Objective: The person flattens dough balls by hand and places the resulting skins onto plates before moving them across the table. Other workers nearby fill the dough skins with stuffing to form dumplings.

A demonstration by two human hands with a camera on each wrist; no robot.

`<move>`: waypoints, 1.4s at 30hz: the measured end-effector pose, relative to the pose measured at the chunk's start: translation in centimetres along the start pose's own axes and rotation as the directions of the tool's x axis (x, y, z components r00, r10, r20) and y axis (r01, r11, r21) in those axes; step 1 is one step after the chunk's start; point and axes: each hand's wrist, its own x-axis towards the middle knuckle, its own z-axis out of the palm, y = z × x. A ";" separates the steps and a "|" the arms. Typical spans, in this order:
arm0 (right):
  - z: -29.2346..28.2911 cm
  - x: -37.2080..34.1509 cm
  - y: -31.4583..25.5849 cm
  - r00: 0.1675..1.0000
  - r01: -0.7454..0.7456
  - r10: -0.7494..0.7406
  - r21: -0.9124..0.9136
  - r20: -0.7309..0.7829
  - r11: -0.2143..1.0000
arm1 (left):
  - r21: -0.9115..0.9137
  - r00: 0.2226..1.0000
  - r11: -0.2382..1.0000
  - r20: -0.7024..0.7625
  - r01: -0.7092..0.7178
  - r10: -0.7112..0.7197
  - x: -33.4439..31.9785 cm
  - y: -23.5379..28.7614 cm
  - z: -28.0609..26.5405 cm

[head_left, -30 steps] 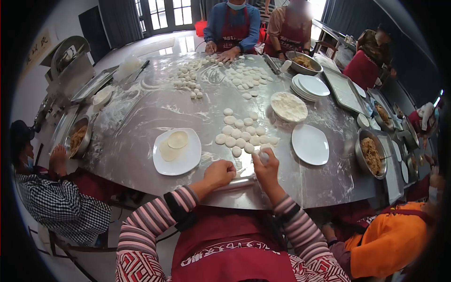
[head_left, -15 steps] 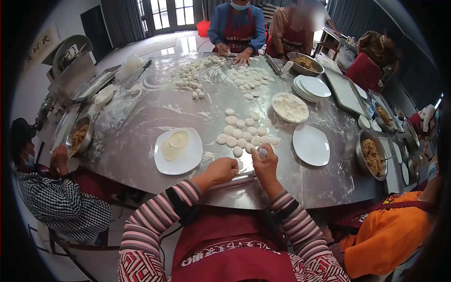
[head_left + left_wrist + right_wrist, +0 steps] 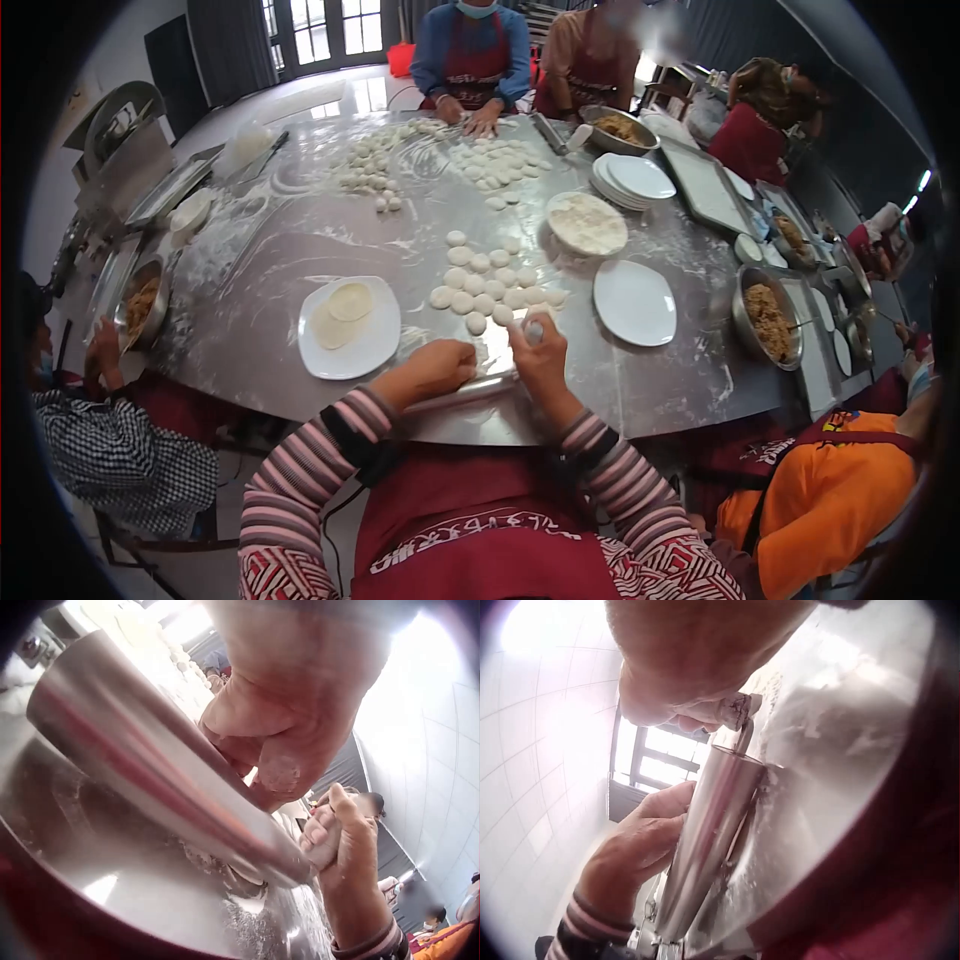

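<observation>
At the table's near edge, a steel roller (image 3: 470,391) lies sideways between my hands. My right hand (image 3: 543,366) grips its pale handle (image 3: 736,711), which joins the roller through a bent rod in the right wrist view. My left hand (image 3: 432,369) is beside the roller's far side, fingers bent down behind it; the left wrist view hides its fingertips, and I cannot tell what they hold. Just beyond my hands are several round dough pieces (image 3: 459,278). To the left, a white plate (image 3: 384,352) carries thin dough wrappers (image 3: 350,302).
A white plate (image 3: 634,302) lies to the right, a bowl of flour (image 3: 587,224) behind it. Steel bowls of filling (image 3: 768,322) and stacked plates (image 3: 640,178) stand farther right. Other people sit or stand around the floury steel table (image 3: 260,320).
The head view has swung slightly right, so the table appears shifted left. My right hand keeps its grip on the roller's handle, and my left hand stays beside the roller.
</observation>
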 end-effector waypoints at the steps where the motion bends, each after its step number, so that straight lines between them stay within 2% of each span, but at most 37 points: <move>1: -1.2 -1.0 -0.7 1.000 -0.014 0.014 0.015 0.015 1.000 | -0.010 0.998 0.999 0.041 -0.042 0.043 -0.2 -0.6 0.2; 2: -2.6 -2.3 -1.3 0.998 -0.014 0.017 -0.051 0.058 0.999 | -0.020 0.993 0.997 0.082 -0.078 0.079 -0.3 -1.1 0.5; 3: -3.9 -3.9 -1.5 0.982 0.177 -0.162 -0.171 0.100 0.969 | -0.054 0.997 0.996 0.027 -0.065 0.067 -0.6 -1.0 0.6; 4: -4.2 -5.6 -1.2 0.992 -0.102 0.100 0.025 0.072 0.994 | -0.059 0.998 0.996 0.022 -0.060 0.062 -0.5 -1.3 0.8; 6: -4.9 -7.0 -1.4 0.972 -0.216 0.202 0.120 0.120 0.969 | -0.327 0.999 0.944 -0.001 0.035 -0.037 -0.7 -2.3 1.2; 7: -4.5 -6.4 -0.8 0.989 -0.123 0.118 0.054 0.086 0.991 | -0.324 0.999 0.945 0.000 0.049 -0.052 -0.7 -2.3 1.0; 8: -3.7 -5.1 -0.2 0.998 -0.030 0.030 -0.012 0.056 0.999 | -0.195 1.000 0.981 0.028 -0.002 0.008 -0.5 -2.0 0.6; 9: -2.9 -3.4 -0.3 0.997 -0.016 0.018 -0.031 0.072 0.999 | -0.063 0.996 0.996 0.062 -0.061 0.065 -0.3 -1.6 0.3; 10: -1.6 -1.2 -0.1 0.975 0.220 -0.221 -0.165 0.017 0.961 | -0.055 0.997 0.997 0.057 -0.051 0.054 -0.3 -1.3 0.3; 11: -0.4 0.4 -0.3 0.998 -0.022 0.023 -0.017 0.064 1.000 | 0.011 0.999 0.999 0.015 -0.037 0.037 0.0 -1.1 0.4; 12: 0.8 1.8 0.0 0.997 0.064 -0.062 -0.049 0.040 0.997 | 0.078 0.999 0.997 -0.028 -0.024 0.026 0.5 -1.0 0.5; 14: 1.9 2.5 0.5 0.998 0.065 -0.064 -0.014 0.024 0.998 | 0.092 0.996 0.996 -0.085 0.011 -0.003 0.9 -1.0 0.5; 16: 0.4 1.1 -0.5 0.998 0.060 -0.059 -0.021 0.032 0.998 | -0.062 1.000 0.998 0.009 -0.017 0.018 0.5 -0.4 0.3; 17: -0.8 -0.2 -0.5 0.998 0.049 -0.048 -0.031 0.038 0.998 | -0.030 0.998 0.999 0.058 -0.014 0.015 0.2 -0.1 0.2; 18: -2.3 -2.0 0.5 0.993 0.058 -0.050 -0.076 0.109 0.995 | -0.043 0.998 0.999 0.054 -0.011 0.014 0.1 -0.5 0.5; 19: -3.3 -3.4 -0.3 0.977 0.205 -0.197 -0.116 0.076 0.972 | -0.110 0.999 0.993 0.029 -0.042 0.045 -0.2 -1.2 0.9; 20: -3.8 -5.1 -0.4 0.995 -0.077 0.071 0.092 0.077 0.993 | -0.170 0.997 0.983 0.003 -0.074 0.076 -0.3 -1.6 1.1; 21: -3.9 -5.3 -0.3 0.996 -0.061 0.056 0.075 0.067 0.995 | -0.203 0.992 0.979 0.117 -0.013 0.038 -0.8 -1.1 0.4; 24: -2.5 -2.7 -0.6 0.993 -0.102 0.099 0.037 0.062 0.994 | -0.120 0.992 0.989 0.078 -0.086 0.095 -0.7 -1.2 1.0; 25: -1.2 -0.8 -0.6 0.999 0.045 -0.045 -0.008 0.019 0.999 | -0.083 0.996 0.994 0.028 -0.076 0.079 -0.5 -0.6 0.8; 28: 1.3 1.7 0.7 0.998 -0.029 0.029 -0.008 0.054 1.000 | -0.029 1.000 0.999 -0.026 -0.014 0.014 0.7 -0.1 0.8; 30: -0.1 0.4 0.3 0.996 -0.056 0.057 -0.014 0.069 0.998 | -0.057 1.000 0.998 -0.005 -0.018 0.018 0.7 -0.1 0.8; 31: -1.4 -1.0 0.0 0.992 -0.094 0.095 -0.022 0.084 0.995 | -0.006 0.998 0.999 0.045 -0.033 0.033 0.2 0.1 0.6; 32: -3.0 -2.5 -0.3 0.978 0.195 -0.179 -0.169 0.106 0.966 | 0.046 0.994 0.998 0.097 -0.047 0.043 -0.1 -0.1 0.6; 33: -4.0 -4.5 -0.3 0.982 -0.145 0.145 -0.011 0.120 0.989 | -0.013 0.997 0.999 0.059 -0.052 0.053 -0.5 -0.7 0.9; 34: -4.4 -6.0 0.0 0.989 -0.125 0.118 0.064 0.092 0.990 | -0.015 0.997 0.999 0.055 -0.048 0.048 -0.9 -1.0 0.8; 36: -4.1 -5.9 0.6 0.996 -0.078 0.075 0.044 0.055 0.996 | -0.141 0.997 0.989 0.057 -0.047 0.056 -1.8 -1.0 0.7; 38: -2.3 -2.3 -0.4 0.996 -0.061 0.062 -0.016 0.063 0.998 | -0.088 0.998 0.995 0.043 -0.043 0.047 -1.7 -0.5 0.6; 39: -0.9 -0.5 -0.9 1.000 -0.001 0.000 0.012 0.031 1.000 | -0.044 0.999 0.998 0.011 -0.037 0.038 -1.5 -0.1 0.5; 40: 0.6 0.8 1.3 0.999 0.033 -0.032 -0.045 0.018 0.998 | -0.030 0.999 0.999 0.014 -0.040 0.041 -1.2 0.0 0.4; 42: 1.3 1.9 0.1 0.995 0.094 -0.095 -0.049 -0.007 0.994 | -0.018 0.997 0.998 -0.054 0.053 -0.054 -0.1 0.0 0.3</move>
